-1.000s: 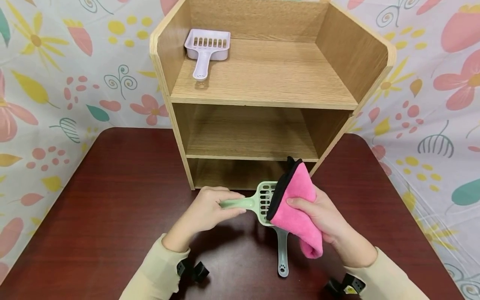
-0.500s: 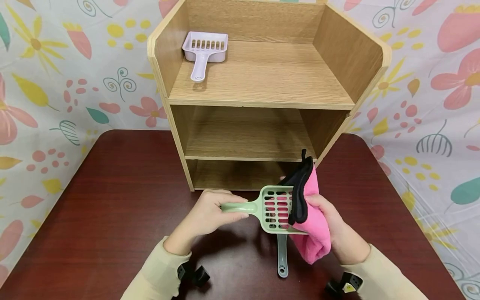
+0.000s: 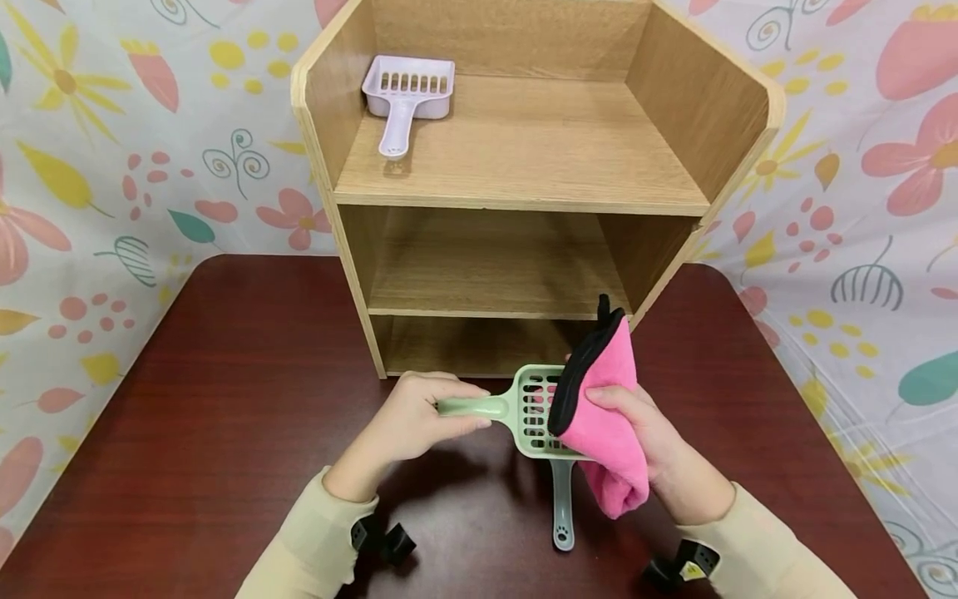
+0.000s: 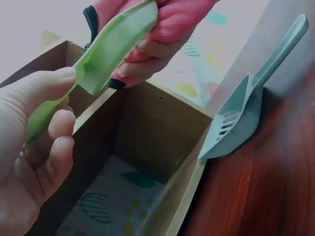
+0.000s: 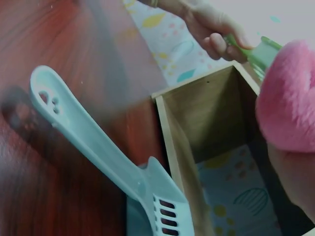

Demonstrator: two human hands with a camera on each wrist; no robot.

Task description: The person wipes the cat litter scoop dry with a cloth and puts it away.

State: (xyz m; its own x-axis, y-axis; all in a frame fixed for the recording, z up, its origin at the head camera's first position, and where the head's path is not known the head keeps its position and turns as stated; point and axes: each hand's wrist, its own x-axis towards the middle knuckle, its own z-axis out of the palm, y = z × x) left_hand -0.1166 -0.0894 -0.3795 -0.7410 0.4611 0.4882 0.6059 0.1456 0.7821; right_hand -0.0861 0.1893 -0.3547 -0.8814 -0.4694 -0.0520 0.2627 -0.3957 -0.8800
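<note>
My left hand (image 3: 415,418) pinches the handle of a green slotted litter scoop (image 3: 522,412), holding it level above the table. A pink cloth with black trim (image 3: 602,428) is wrapped over the scoop's far end, gripped by my right hand (image 3: 659,445). In the left wrist view, right-hand fingers (image 4: 140,66) show under the scoop's edge, with pink cloth (image 4: 182,19) around them. Below the green scoop lies a blue-grey litter scoop (image 3: 563,507); its head is hidden in the head view. The right wrist view shows its paw-print handle (image 5: 83,128) and slotted head.
A wooden shelf unit (image 3: 524,202) stands at the back of the dark red table (image 3: 224,433). On its top shelf, at the left, a lilac scoop (image 3: 400,125) rests on a lilac tray (image 3: 434,108). Patterned fabric (image 3: 97,166) hangs behind and at both sides.
Holding the cloth, my right hand moved right along the green scoop's head, then back left over it. My left hand keeps its grip with little movement.
</note>
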